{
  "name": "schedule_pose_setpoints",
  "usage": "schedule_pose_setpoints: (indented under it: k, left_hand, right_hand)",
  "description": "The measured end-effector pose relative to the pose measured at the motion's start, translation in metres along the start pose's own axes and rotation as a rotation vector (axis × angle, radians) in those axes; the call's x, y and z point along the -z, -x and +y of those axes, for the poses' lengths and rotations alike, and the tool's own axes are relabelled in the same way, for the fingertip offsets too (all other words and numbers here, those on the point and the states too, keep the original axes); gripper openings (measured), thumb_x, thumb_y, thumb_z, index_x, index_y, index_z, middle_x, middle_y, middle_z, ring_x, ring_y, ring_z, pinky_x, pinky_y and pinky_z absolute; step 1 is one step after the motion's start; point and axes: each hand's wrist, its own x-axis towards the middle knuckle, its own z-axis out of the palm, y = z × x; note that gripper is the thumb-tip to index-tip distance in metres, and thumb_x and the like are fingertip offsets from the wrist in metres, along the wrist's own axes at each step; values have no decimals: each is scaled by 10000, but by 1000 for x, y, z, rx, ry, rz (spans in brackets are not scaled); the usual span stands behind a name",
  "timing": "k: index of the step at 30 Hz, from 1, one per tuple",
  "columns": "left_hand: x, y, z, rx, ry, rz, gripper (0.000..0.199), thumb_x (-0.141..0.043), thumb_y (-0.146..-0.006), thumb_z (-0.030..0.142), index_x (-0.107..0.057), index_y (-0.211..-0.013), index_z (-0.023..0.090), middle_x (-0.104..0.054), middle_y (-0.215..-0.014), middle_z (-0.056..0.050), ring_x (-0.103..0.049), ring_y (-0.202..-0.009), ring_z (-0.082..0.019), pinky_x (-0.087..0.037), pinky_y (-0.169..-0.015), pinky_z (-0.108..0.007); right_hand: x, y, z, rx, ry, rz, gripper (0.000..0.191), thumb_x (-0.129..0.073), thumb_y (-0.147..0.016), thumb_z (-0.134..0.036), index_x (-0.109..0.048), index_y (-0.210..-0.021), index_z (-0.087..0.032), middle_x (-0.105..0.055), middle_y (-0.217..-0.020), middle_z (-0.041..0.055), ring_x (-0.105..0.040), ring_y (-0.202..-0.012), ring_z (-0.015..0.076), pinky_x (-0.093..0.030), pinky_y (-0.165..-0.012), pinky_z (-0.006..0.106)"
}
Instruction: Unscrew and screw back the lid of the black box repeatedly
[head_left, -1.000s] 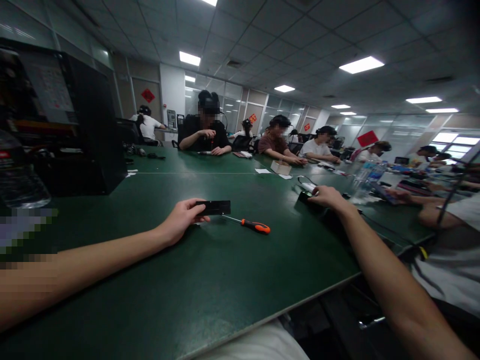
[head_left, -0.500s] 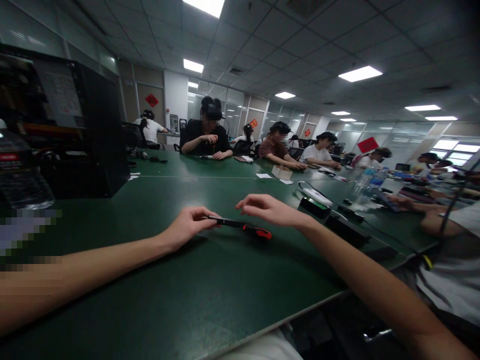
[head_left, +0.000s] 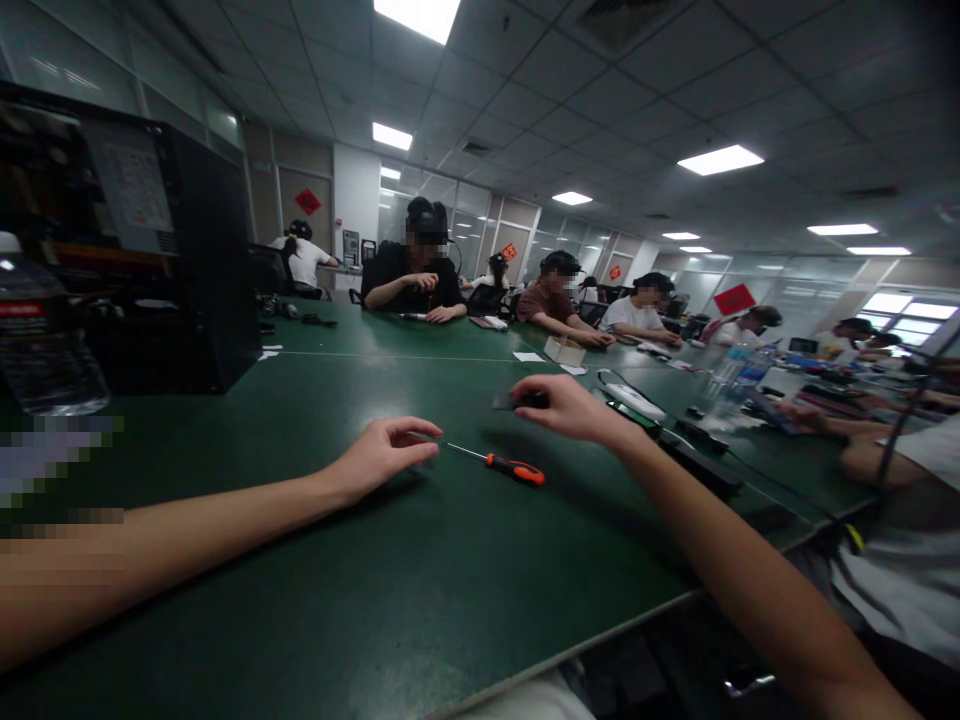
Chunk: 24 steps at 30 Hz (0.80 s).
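Note:
A screwdriver with an orange and black handle point(head_left: 516, 469) lies on the green table point(head_left: 360, 600), its thin shaft pointing left. My left hand point(head_left: 386, 458) rests by the shaft's tip, thumb and fingers apart, with nothing between them. Above and behind the screwdriver, my right hand point(head_left: 562, 405) pinches a small dark flat piece point(head_left: 504, 401), blurred and partly hidden by the fingers.
An open black computer case point(head_left: 202, 260) and a water bottle point(head_left: 45, 340) stand at the left. To the right lie a black box-like object point(head_left: 701, 468) and a white device point(head_left: 634, 396) with cables. Several people sit around the table.
The dark flat piece has left my left hand and is now in my right hand, which has moved slightly right. The screwdriver's shaft is now uncovered. My left hand's fingers have opened.

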Motion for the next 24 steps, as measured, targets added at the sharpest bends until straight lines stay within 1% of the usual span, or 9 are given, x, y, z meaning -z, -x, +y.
schedule_pose_setpoints:
  k: [1, 3, 5, 7, 10, 12, 15, 20, 24]
  left_hand:
    - [0, 0, 0, 3, -4, -2, 466, -777, -775, 444, -724, -1120, 136, -758, -1079, -113, -691, -1050, -286, -523, -882, -381]
    - [-1, 0, 0, 7, -11, -12, 457, -765, -772, 465, -725, -1079, 129, -753, -1004, -107, -690, -1007, -284, -521, -822, -366]
    - [-2, -1, 1, 7, -24, -20, 449, -756, -768, 473, -725, -1052, 127, -744, -947, -94, -683, -970, -271, -511, -792, -353]
    - [-2, -1, 1, 8, -38, -23, 446, -749, -765, 477, -723, -1040, 127, -735, -911, -82, -674, -936, -257, -501, -777, -344]
    - [-3, -2, 2, 9, -47, -18, 447, -740, -759, 487, -720, -1022, 127, -725, -876, -73, -665, -902, -245, -492, -764, -338]
    - [-3, -2, 2, 11, -49, -19, 441, -733, -759, 488, -719, -1015, 129, -723, -869, -72, -664, -895, -243, -490, -764, -338]
    - [-3, -1, 2, 11, -49, -19, 422, -723, -761, 476, -718, -1006, 134, -724, -864, -69, -664, -888, -239, -487, -766, -337]
    - [-3, 0, 3, 10, -47, -20, 395, -710, -758, 454, -718, -991, 135, -717, -851, -66, -665, -876, -237, -487, -757, -333]
    - [-3, 0, 4, 8, -55, -25, 379, -702, -764, 445, -722, -983, 136, -718, -867, -70, -669, -888, -236, -489, -758, -330]
  right_hand:
    - [10, 2, 22, -101, 84, 70, 255, -675, -849, -318, -727, -1080, -221, -741, -1109, 46, -672, -1020, 211, -494, -907, 291]
    - [28, 8, 68, -278, 181, 165, 262, -633, -840, -244, -737, -1063, -157, -743, -1103, 129, -674, -1027, 277, -490, -895, 352]
    - [39, 20, 113, -466, 252, 216, 236, -623, -804, -201, -755, -979, -114, -754, -1014, 178, -690, -978, 323, -496, -840, 376]
    - [42, 34, 149, -602, 281, 215, 187, -648, -770, -201, -767, -889, -118, -765, -945, 171, -706, -919, 325, -502, -771, 355]
    - [36, 49, 185, -712, 276, 185, 138, -691, -739, -230, -772, -814, -146, -776, -883, 125, -718, -836, 284, -499, -692, 306]
    - [31, 52, 198, -737, 258, 160, 152, -705, -742, -246, -777, -831, -147, -779, -875, 109, -719, -805, 254, -502, -679, 289]
    - [26, 49, 208, -733, 242, 129, 190, -708, -765, -267, -784, -890, -144, -782, -909, 103, -723, -825, 234, -508, -698, 279]
    - [23, 45, 216, -715, 260, 90, 201, -712, -766, -288, -794, -909, -173, -787, -936, 90, -729, -867, 253, -499, -693, 273]
    - [21, 46, 218, -716, 295, 49, 203, -693, -817, -314, -785, -945, -186, -783, -957, 85, -727, -902, 257, -501, -713, 275]
